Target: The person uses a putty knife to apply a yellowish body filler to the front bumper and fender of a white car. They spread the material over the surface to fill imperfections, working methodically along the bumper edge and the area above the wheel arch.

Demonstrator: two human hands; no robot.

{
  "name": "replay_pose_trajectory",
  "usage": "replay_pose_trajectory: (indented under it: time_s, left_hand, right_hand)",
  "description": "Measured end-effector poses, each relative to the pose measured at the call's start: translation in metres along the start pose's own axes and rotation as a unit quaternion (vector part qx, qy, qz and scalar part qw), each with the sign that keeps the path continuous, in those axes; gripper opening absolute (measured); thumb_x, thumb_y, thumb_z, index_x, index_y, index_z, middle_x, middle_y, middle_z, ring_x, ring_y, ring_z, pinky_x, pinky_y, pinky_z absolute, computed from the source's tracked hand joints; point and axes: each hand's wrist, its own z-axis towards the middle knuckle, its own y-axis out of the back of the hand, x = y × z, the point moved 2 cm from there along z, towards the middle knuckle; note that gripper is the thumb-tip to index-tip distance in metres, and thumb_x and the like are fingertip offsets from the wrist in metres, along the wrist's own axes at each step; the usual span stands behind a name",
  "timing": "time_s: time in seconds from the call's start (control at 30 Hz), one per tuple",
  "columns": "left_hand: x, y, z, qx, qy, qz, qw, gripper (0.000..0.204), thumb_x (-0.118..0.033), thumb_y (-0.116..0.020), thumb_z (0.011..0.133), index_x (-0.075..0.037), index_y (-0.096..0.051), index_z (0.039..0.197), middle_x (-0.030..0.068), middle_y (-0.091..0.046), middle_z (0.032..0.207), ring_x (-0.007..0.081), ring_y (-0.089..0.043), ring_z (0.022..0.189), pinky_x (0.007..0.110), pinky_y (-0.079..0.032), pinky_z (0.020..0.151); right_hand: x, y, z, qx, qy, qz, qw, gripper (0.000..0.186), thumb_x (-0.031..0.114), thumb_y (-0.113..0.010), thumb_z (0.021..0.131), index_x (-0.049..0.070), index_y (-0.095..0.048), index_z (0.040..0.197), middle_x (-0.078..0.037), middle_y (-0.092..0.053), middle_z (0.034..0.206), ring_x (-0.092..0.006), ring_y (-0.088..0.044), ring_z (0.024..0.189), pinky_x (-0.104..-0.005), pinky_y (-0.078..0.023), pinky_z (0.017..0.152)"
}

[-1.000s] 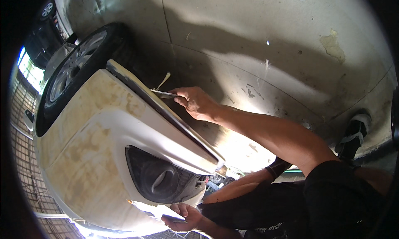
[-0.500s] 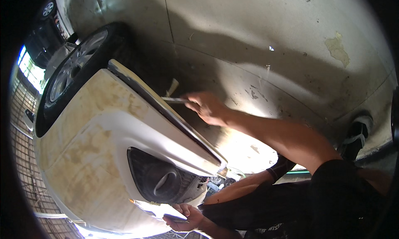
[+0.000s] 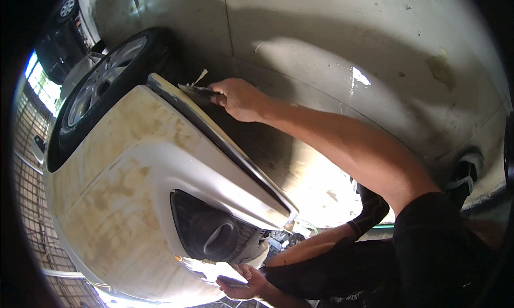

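My right hand is closed round a putty knife. Its flat dark blade meets the lower lip of a car bumper close to the front wheel. A pale yellowish scrap of filler sticks up beside the blade. Lower down, my left hand grips a flat plate, bright with glare, in front of the bumper. The plate's far corner looks orange. The bumper is white with sanded yellow-brown patches, and a dark fog-lamp recess is set in it.
A tyre and wheel stand at the bumper's far end. Stained concrete floor fills the top, with my shoe at the right. Behind are a dark vehicle and a mesh wall. Clutter lies past the bumper's near corner.
My right hand has moved up and left along the bumper's lip toward the wheel, taking the putty knife and filler scrap along. My left hand and plate sit slightly farther right in the picture.
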Motion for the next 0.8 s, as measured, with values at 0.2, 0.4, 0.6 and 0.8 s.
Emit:
replay_pose_trajectory:
  time_s: [0.2, 0.4, 0.6, 0.8]
  left_hand:
    - [-0.01, 0.059, -0.026, 0.023, -0.043, 0.048, 0.998, 0.031, -0.024, -0.038, 0.095, -0.006, -0.05, 0.118, 0.0071, -0.054, 0.109, 0.014, -0.049, 0.079, 0.024, -0.041, 0.05]
    - [-0.029, 0.08, -0.02, -0.055, 0.003, 0.0, 0.998, 0.03, -0.029, -0.036, 0.096, -0.008, -0.052, 0.11, 0.0097, -0.054, 0.101, 0.0165, -0.05, 0.075, 0.027, -0.043, 0.049]
    - [-0.019, 0.051, -0.014, -0.106, -0.005, 0.003, 0.994, 0.028, -0.03, -0.035, 0.097, -0.009, -0.053, 0.097, 0.0082, -0.053, 0.087, 0.0165, -0.049, 0.07, 0.026, -0.043, 0.047]
    - [-0.022, 0.061, -0.011, -0.08, -0.014, 0.036, 0.996, 0.028, -0.031, -0.035, 0.097, -0.009, -0.053, 0.095, 0.0072, -0.052, 0.084, 0.0148, -0.048, 0.068, 0.024, -0.043, 0.044]
  right_hand:
    - [-0.003, 0.003, 0.043, 0.045, 0.058, -0.039, 0.997, 0.025, 0.014, -0.052, 0.092, 0.008, -0.06, 0.115, -0.022, -0.064, 0.091, -0.0362, -0.061, 0.084, -0.0427, -0.045, 0.074]
    - [0.012, 0.011, 0.076, 0.075, 0.016, -0.083, 0.994, 0.026, 0.014, -0.054, 0.091, 0.007, -0.061, 0.115, -0.018, -0.066, 0.086, -0.0315, -0.063, 0.082, -0.0413, -0.047, 0.073]
    - [0.017, 0.022, 0.073, 0.07, -0.004, -0.074, 0.995, 0.034, 0.019, -0.055, 0.091, 0.0, -0.056, 0.119, -0.017, -0.065, 0.08, -0.0262, -0.063, 0.078, -0.0396, -0.047, 0.072]
    - [0.024, 0.038, 0.036, 0.001, -0.003, -0.024, 1.0, 0.033, 0.018, -0.055, 0.09, -0.004, -0.058, 0.114, -0.023, -0.063, 0.104, -0.0385, -0.059, 0.101, -0.0429, -0.046, 0.087]
